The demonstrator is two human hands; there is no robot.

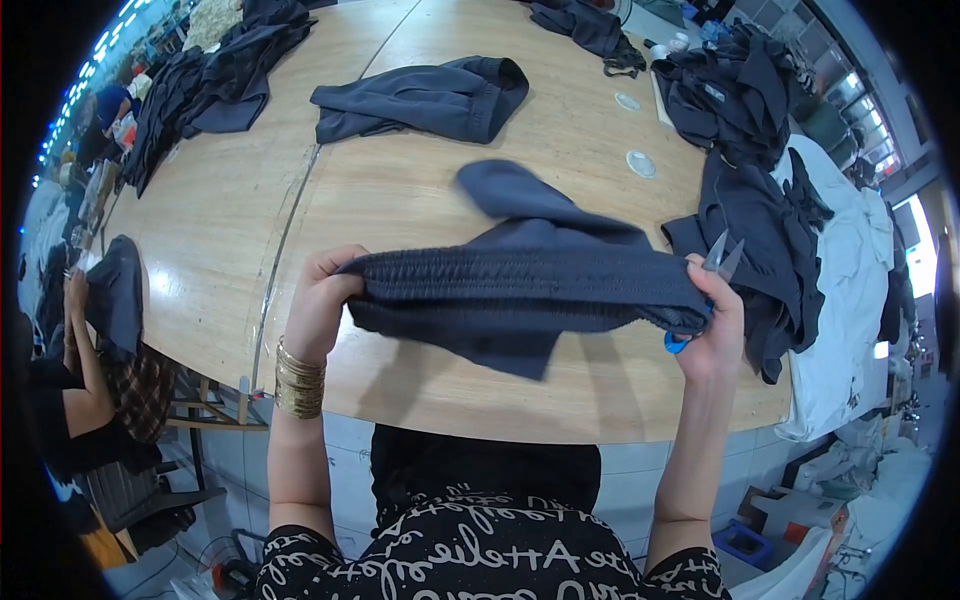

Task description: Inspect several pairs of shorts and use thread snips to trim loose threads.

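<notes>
A pair of dark navy pants (540, 275) with a gathered elastic waistband is stretched sideways between my hands above the table. My left hand (325, 300), with gold bangles on the wrist, is closed on one end of the waistband. At the other end my right hand (712, 325) grips the waistband and also holds small scissors (727, 258). Their blades point up and away, slightly apart, while part of a blue handle shows below the fingers. The cloth beyond the waistband is blurred and lifted.
The wooden table (400, 200) bears another folded dark garment (425, 100). Dark clothes (725, 90) are piled at the far right, another heap (760, 250) beside white cloth (850, 290). More dark garments (215, 80) lie far left. At the left edge a co-worker's hand (75, 290) handles dark cloth.
</notes>
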